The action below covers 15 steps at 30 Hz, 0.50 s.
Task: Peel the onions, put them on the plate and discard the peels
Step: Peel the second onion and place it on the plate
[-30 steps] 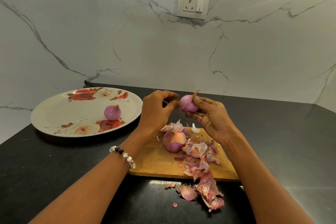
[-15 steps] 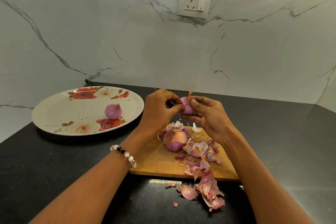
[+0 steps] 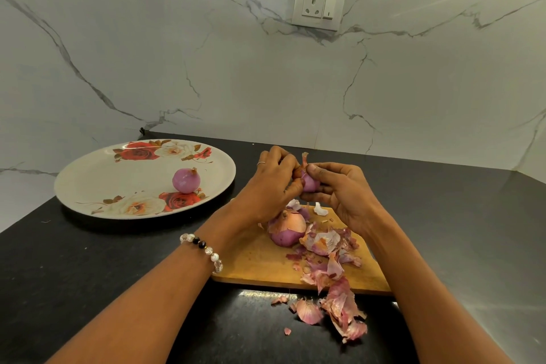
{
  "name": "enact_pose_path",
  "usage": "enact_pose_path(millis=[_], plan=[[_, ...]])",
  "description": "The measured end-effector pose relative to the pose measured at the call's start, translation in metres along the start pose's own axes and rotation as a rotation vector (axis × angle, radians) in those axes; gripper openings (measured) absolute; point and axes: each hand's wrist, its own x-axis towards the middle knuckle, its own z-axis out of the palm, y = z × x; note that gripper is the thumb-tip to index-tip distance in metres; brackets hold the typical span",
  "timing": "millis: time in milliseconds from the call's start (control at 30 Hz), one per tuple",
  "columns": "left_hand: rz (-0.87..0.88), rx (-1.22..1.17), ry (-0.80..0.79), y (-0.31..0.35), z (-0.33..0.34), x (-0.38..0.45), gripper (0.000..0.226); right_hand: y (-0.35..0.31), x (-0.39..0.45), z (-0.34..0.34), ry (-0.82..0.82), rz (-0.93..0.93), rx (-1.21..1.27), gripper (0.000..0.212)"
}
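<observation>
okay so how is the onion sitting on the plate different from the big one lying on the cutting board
The onion on the plate is fully peeled, smooth and purple; the onion on the cutting board still wears a tan papery skin over its top. The plate onion looks smaller than the board one. The plate onion stands alone on the floral plate, while the board onion lies among loose peels. Both are purple and neither is touched by the hands.

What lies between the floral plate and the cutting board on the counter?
In the head view, only bare black counter separates the plate from the cutting board. The left hand and its wrist pass above that stretch.
</observation>
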Motion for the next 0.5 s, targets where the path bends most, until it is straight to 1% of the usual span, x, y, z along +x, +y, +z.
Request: enact_pose_path(millis=[67,167,233,333,433,500], plan=[[0.026,0.030,-0.015,-0.0003,0.0000,0.0003,0.010,0.0000,-0.0008,-0.0004,-0.001,0.011,-0.006,0.011],[0.082,0.093,-0.010,-0.0036,0.0012,0.0009,0.015,0.0006,-0.0015,0.0001,0.002,0.043,-0.003,0.014],[0.108,0.095,-0.013,-0.0043,0.0010,0.0009,0.017,0.0002,-0.0021,0.0012,0.010,0.062,0.025,0.014],[0.103,0.003,-0.026,-0.0032,-0.0010,0.0013,0.014,-0.0019,-0.0034,0.0012,0.021,0.081,0.086,0.016],[0.093,-0.089,-0.036,-0.0031,-0.0035,0.0009,0.003,-0.0027,-0.0053,0.0010,0.031,0.113,0.136,0.016],[0.102,-0.105,-0.032,-0.0036,-0.0035,0.0005,0.008,-0.0028,-0.0054,0.0012,0.048,0.135,0.163,0.016]])
